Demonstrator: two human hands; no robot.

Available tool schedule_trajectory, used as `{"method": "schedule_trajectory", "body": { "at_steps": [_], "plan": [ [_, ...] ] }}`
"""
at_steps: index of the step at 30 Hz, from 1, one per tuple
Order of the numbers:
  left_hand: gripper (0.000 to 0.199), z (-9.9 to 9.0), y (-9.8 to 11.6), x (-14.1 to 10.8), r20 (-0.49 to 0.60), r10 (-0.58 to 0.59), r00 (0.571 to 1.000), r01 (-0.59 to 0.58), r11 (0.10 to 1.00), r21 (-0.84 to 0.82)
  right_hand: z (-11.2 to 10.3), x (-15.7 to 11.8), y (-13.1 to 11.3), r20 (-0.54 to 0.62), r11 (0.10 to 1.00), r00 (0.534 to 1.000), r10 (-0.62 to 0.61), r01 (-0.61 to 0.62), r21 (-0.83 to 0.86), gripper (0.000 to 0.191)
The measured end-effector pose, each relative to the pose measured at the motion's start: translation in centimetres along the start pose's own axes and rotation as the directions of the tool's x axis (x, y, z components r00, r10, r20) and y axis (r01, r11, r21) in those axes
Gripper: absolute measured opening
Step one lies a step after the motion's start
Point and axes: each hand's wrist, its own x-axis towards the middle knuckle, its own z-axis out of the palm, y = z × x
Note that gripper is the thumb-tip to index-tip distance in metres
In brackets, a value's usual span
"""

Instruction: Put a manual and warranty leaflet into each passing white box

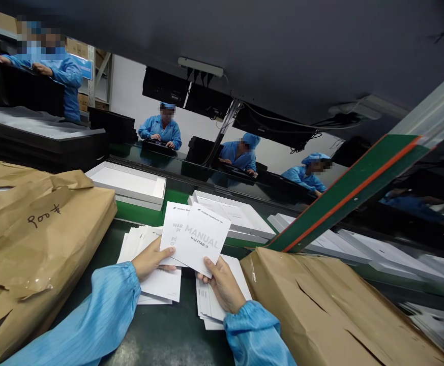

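Note:
Pinched between thumb and fingers of my left hand (151, 260) is a white warranty booklet (171, 227). My right hand (224, 284) grips a white manual (207, 238) by its lower edge, and the manual overlaps the booklet's right side. Both are held up above the bench, printed faces toward me. Below my left hand lies a loose stack of white booklets (160, 290). Another stack of white booklets (210, 310) sits under my right hand, partly hidden by it.
Large brown paper packages flank me, one at left (54, 239) and one at right (313, 305). Beyond are an open white box (130, 195) and another white box (240, 216) with papers inside. A green post (344, 195) slants at right. Several people in blue work farther back.

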Motion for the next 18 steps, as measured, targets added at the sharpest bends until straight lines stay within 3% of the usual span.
{"method": "schedule_trajectory", "body": {
  "at_steps": [18],
  "plan": [
    [0.046, -0.19, 0.02, 0.14, -0.022, 0.016, 1.000, -0.017, 0.999, -0.045, -0.26, 0.07, 0.45, 0.015, 0.999, 1.000, -0.005, 0.005, -0.037, 0.027]
  ]
}}
